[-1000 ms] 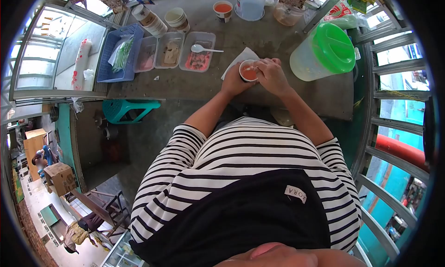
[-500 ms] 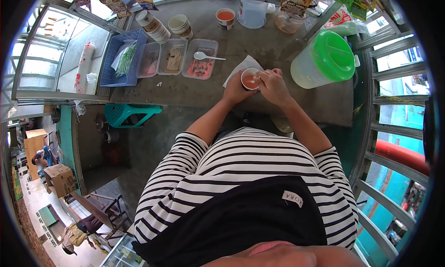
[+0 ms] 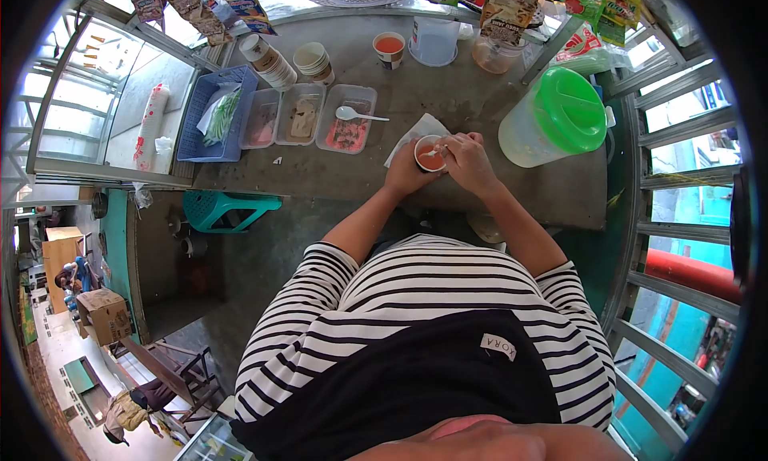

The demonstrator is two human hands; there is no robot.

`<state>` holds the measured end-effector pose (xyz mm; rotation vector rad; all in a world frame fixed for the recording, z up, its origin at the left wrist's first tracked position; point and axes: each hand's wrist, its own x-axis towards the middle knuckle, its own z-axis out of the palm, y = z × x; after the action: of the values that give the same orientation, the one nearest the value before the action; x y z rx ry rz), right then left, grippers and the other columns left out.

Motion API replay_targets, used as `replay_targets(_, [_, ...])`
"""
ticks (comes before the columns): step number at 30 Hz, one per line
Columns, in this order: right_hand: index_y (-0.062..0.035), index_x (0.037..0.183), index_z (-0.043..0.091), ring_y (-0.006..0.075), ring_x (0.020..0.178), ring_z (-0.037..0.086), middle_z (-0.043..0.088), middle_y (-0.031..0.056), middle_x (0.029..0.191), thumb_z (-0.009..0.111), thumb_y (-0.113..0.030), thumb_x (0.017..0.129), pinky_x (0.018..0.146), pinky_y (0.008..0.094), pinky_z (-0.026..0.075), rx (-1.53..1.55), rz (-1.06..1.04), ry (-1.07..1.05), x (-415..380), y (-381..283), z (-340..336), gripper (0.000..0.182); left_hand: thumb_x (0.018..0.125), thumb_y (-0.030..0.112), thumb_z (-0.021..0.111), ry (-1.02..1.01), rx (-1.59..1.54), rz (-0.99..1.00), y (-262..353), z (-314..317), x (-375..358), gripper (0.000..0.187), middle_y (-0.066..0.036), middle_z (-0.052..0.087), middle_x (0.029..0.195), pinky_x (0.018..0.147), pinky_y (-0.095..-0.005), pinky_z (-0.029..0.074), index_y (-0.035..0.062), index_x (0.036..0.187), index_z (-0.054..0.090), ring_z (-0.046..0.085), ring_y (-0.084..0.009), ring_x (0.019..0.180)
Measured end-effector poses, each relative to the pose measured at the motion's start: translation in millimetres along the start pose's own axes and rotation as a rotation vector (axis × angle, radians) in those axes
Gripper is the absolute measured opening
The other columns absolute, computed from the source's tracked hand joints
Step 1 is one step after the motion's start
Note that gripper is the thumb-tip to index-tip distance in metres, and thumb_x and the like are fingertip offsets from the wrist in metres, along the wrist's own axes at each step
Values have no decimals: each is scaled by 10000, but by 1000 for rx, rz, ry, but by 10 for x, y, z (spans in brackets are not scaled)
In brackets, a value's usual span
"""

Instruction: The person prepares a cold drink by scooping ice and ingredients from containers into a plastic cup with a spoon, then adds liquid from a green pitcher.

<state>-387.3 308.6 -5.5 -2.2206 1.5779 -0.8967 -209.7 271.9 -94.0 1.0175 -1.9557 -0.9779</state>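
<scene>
— Stirring, is that the step here?

— Yes, by my reading. My left hand (image 3: 406, 171) wraps around a small paper cup (image 3: 430, 154) of orange-red drink on the grey counter (image 3: 320, 169), fingers curled against its side. My right hand (image 3: 466, 162) pinches the handle of a small white spoon (image 3: 433, 151) whose bowl dips at the cup's rim. The cup sits between my two hands, touching both, on the corner of a white paper sheet (image 3: 416, 130).

— What lies around the hands?

— Just to the right of my right hand stands a pitcher with a green lid (image 3: 560, 117). Beyond my left hand a row of clear plastic tubs (image 3: 308, 117) holds toppings, a white plastic spoon (image 3: 358, 115) resting across the nearest one, and a blue basket (image 3: 214, 115) sits at the far end. Farther off, a second filled cup (image 3: 390, 47) waits beside stacked paper cups (image 3: 314, 61).

— What does the next move call for?

— I judge the spoon must lift clear without tipping the cup, so the left hand needs to hold firm.

— Anything changed from a second ago?

— Little. Both hands keep the same grip on cup and spoon; the whole counter sits lower in the view, so my head has tilted up, showing more of the hanging snack packets (image 3: 512, 9) at the far edge.
</scene>
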Motion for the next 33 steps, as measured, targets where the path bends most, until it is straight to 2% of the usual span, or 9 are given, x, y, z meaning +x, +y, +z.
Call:
replay_targets(2, [-95, 926, 691, 246, 878, 651, 703, 59, 859, 609, -151, 890, 876, 427, 383, -2, -49, 68, 20, 50, 27, 106, 686, 334, 873, 12, 7, 7, 25, -1, 2, 617, -155, 638, 1122, 904, -434, 488, 54, 1173, 618, 621, -351, 1058])
replay_targets(8, [-99, 929, 683, 239, 883, 650, 704, 58, 868, 615, -162, 889, 891, 433, 379, -82, -71, -2, 11, -18, 1, 101, 681, 351, 873, 28, -6, 7, -39, 21, -6, 627, -157, 638, 1129, 914, -444, 483, 61, 1175, 616, 612, -369, 1070])
replay_targets(14, [-87, 905, 675, 236, 890, 652, 702, 70, 869, 616, -172, 890, 897, 437, 375, -130, -83, 47, 50, 34, 3, 105, 654, 334, 879, -2, 9, 4, 35, -11, 24, 702, -182, 646, 1165, 945, -461, 481, 47, 1221, 583, 607, -391, 1102])
replay_targets(19, [-96, 901, 678, 237, 897, 652, 701, 71, 871, 613, -173, 892, 899, 439, 373, -43, -41, -3, 57, -32, 11, 101, 647, 332, 878, 17, 32, 1, -4, -4, 14, 695, -178, 647, 1154, 939, -464, 482, 55, 1214, 587, 606, -393, 1094])
replay_targets(21, [-100, 898, 678, 234, 899, 652, 701, 69, 871, 611, -170, 891, 899, 440, 372, -12, -23, -25, 62, -23, 44, 97, 644, 353, 881, -35, -25, -49, 5, -20, 22, 720, -187, 645, 1169, 952, -465, 479, 53, 1229, 587, 599, -402, 1108])
replay_targets(27, [-87, 920, 658, 260, 869, 646, 689, 70, 854, 612, -126, 873, 900, 424, 381, -158, -128, 31, 116, 22, -52, 76, 647, 357, 877, 2, 23, -22, -56, 19, 2, 711, -194, 644, 1180, 967, -468, 471, 58, 1225, 592, 591, -406, 1126])
replay_targets(29, [-102, 940, 679, 255, 913, 656, 692, 75, 862, 624, -172, 852, 883, 436, 377, -63, -51, -71, 48, 53, 16, 126, 648, 360, 880, 4, 25, -4, -74, 21, -4, 709, -192, 644, 1182, 968, -467, 470, 58, 1223, 593, 591, -404, 1128])
replay_targets(33, [-103, 960, 685, 266, 921, 656, 690, 90, 904, 633, -149, 820, 877, 425, 406, 1, -53, -55, 73, 33, 3, 156, 658, 358, 885, -32, -21, -36, 7, -21, 15, 705, -185, 645, 1177, 971, -463, 470, 58, 1225, 592, 593, -398, 1129])
